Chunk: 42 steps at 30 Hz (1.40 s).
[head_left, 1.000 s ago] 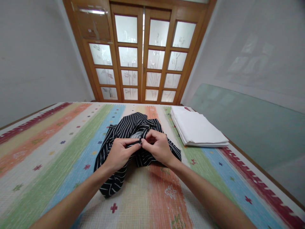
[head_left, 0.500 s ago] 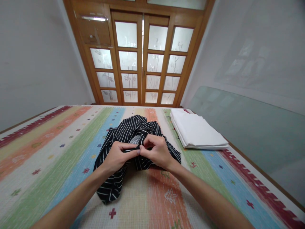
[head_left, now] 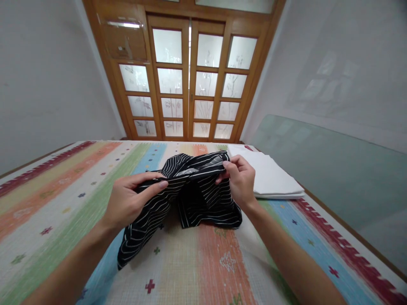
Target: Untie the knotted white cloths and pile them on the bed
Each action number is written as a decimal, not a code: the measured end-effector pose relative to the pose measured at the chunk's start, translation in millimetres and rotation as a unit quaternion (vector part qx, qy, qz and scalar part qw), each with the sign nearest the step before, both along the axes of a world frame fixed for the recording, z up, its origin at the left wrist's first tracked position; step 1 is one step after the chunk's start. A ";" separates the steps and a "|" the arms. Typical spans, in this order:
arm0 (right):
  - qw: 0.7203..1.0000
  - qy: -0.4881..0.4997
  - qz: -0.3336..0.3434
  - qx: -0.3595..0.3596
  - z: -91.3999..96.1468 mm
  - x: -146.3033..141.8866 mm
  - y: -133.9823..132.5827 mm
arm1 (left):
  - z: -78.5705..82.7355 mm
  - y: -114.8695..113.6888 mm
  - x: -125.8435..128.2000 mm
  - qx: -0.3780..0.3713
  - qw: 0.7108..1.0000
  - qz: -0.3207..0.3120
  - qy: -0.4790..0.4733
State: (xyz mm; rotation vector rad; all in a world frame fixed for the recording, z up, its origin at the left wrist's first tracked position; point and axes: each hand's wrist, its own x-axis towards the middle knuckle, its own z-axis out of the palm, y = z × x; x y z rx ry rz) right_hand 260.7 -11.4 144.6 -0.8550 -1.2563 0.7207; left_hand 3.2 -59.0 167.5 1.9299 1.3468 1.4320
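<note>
A black garment (head_left: 203, 199) with thin white stripes is held up between both hands over the middle of the counter (head_left: 63, 190). Its upper edge is drawn out roughly level from one hand to the other, and a strip of grey lining is shown along that edge. The left hand (head_left: 127, 203) is closed on the left end of the edge, with the thumb laid on top and the fingers tucked beneath the fabric. The right hand (head_left: 241, 180) is closed on the right end, which is pinched between thumb and fingertips at a slightly higher level.

Below the held edge, the garment hangs in loose folds, and its lower part rests on the counter. One long portion is draped down under the left hand and trails toward the near left, where its end lies on a blue band of the cover.

A folded white cloth (head_left: 273, 178) lies flat near the right rim of the counter, just beyond the right hand and partly hidden by it. Whether the garment touches it cannot be told.

The counter is covered with a cover (head_left: 203, 262) striped lengthwise in red, orange, green, blue and cream, dotted with small star and cross figures. Wooden doors (head_left: 190, 72) with frosted panes stand behind the far end. A greenish glass sheet (head_left: 318, 169) is seen along the right wall.
</note>
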 end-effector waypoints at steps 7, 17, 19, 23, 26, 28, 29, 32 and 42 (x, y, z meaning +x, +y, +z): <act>0.997 -0.038 -0.013 0.063 22.3 -15.3 -45.9 | 24.1 -47.5 1.3 0.072 0.993 -0.068 0.067; 0.981 -0.151 0.093 -0.075 13.2 -5.6 24.9 | 9.5 21.7 -8.3 -0.079 0.971 -0.068 0.216; 0.961 -0.187 0.137 -0.152 -7.9 -6.4 29.1 | -3.0 26.6 -10.7 -0.122 0.956 -0.131 0.233; 0.905 -0.218 0.277 -0.238 -36.9 -17.6 10.4 | -12.0 13.1 -10.7 -0.176 0.935 -0.238 0.195; 0.893 -0.178 0.317 -0.266 -42.2 -29.3 -1.1 | -8.7 4.8 -7.1 -0.194 0.940 -0.235 0.152; 0.900 -0.157 0.312 -0.260 -41.6 -34.8 -3.2 | -6.2 1.9 -3.7 -0.189 0.942 -0.237 0.143; 0.905 -0.157 0.305 -0.250 -40.8 -36.3 -3.5 | -5.2 0.4 -1.9 -0.179 0.941 -0.245 0.148; 0.913 -0.184 0.292 -0.219 -37.9 -37.0 -5.4 | -3.1 -6.2 3.6 -0.142 0.933 -0.272 0.186; 0.924 -0.287 0.234 -0.096 -25.1 -32.2 -21.0 | -2.7 -14.4 13.2 -0.087 0.945 -0.243 0.200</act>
